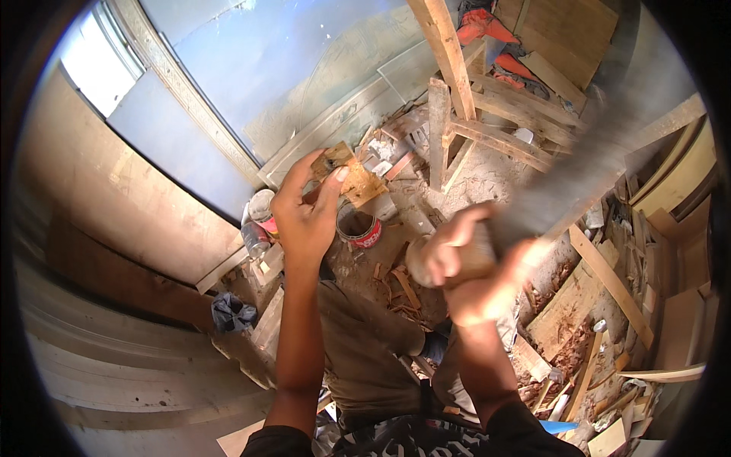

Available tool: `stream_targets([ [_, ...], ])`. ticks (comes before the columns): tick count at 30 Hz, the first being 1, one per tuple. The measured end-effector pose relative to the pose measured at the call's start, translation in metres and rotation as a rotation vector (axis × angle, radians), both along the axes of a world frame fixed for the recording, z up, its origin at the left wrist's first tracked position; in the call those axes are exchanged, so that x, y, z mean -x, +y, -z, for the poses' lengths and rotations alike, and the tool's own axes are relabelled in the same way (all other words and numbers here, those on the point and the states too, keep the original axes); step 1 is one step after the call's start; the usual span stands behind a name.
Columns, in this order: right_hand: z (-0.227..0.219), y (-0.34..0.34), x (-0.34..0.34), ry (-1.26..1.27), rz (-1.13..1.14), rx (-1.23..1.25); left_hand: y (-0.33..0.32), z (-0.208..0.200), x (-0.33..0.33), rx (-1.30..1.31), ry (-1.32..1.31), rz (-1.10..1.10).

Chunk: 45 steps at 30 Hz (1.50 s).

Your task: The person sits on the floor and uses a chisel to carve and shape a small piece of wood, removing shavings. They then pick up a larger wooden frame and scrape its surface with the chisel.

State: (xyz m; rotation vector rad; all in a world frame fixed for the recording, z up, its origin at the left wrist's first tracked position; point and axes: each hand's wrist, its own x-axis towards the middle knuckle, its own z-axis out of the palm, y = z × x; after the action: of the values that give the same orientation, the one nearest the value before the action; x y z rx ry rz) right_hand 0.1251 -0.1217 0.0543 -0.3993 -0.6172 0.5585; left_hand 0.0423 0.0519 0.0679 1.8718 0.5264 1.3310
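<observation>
- The right hand (472,297), at four o'clock from the middle of the view, is closed round a thick, pale wooden-looking handle (478,259); its thumb lies along the near side of the wide, grey, saw-like blade (567,179).
- The left hand (301,217), at ten o'clock, pinches a small, flat, yellow-brown wooden piece (365,187) by its left side; the piece is held up near twelve o'clock, apart from the blade.
- As I judge it, good handling means a settled right wrist, the thumb well off the blade's edge, and a slow swing whenever the two hands come near each other.
- A firm pinch far back on the piece would leave its face free and the left fingertips out of reach.
- Motion blur smears the right fingers and the blade; I cannot make out teeth, and its far end fades towards two o'clock.
- The piece's back is hidden, and it overlaps the open, red-labelled metal tin (367,236) beyond.
- Farther, at one o'clock, the rough, pale wooden frame (439,133) runs towards the blurred blade.
</observation>
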Motion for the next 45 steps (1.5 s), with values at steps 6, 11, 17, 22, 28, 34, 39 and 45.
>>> stream_targets([
  [6, 0.114, 0.05, 0.015, -0.337, 0.017, 0.87, -0.004, 0.006, -0.001, 0.024, -0.031, 0.029],
  [11, 0.098, 0.041, 0.035, -0.051, -0.243, 0.915, -0.002, 0.012, 0.028, 0.058, 0.008, 0.004],
  [17, 0.003, 0.008, 0.017, -0.095, 0.04, 0.044, 0.002, 0.007, 0.02, 0.003, -0.045, 0.006],
  [22, 0.081, 0.032, 0.014, -0.51, 0.257, 0.778, -0.011, 0.004, 0.009, 0.113, -0.085, 0.102],
  [28, 0.099, 0.033, 0.024, -0.241, -0.216, 0.994, 0.006, 0.018, 0.027, -0.05, -0.027, 0.018],
  [34, 0.016, -0.007, 0.02, 0.04, -0.075, 0.268, -0.001, 0.013, 0.011, 0.026, -0.031, 0.052],
  [39, 0.074, 0.027, 0.011, -0.334, 0.231, 0.326, -0.016, 0.005, 0.006, 0.065, 0.015, 0.01],
  [45, 0.121, 0.039, 0.029, -0.13, -0.23, 0.859, 0.001, 0.014, 0.02, -0.06, -0.028, 0.021],
])
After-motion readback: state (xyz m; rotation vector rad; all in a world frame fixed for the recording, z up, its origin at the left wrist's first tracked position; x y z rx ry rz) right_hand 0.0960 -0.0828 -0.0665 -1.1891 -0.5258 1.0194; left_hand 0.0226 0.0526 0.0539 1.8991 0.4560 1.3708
